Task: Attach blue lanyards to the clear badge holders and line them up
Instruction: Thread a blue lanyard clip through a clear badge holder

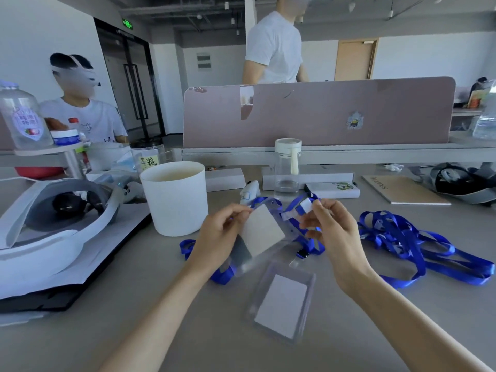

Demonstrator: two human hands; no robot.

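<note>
My left hand (224,236) pinches the top corner of a clear badge holder (261,233) with a white card inside, held tilted above the desk. My right hand (331,226) grips the end of a blue lanyard (300,209), its clear strap tab close to the holder's top edge. That lanyard trails under the holder and out to the left (188,247). A second clear badge holder (283,304) with a white card lies flat on the desk below my hands, clipped to a lanyard end. A tangled pile of blue lanyards (418,244) lies to the right.
A white cylindrical tub (175,197) stands just left of my hands. A white headset (51,224) rests on papers at far left. A clear bottle (287,167), white boxes and a notebook (402,189) sit behind. A pink divider (319,111) closes the back; two people are beyond.
</note>
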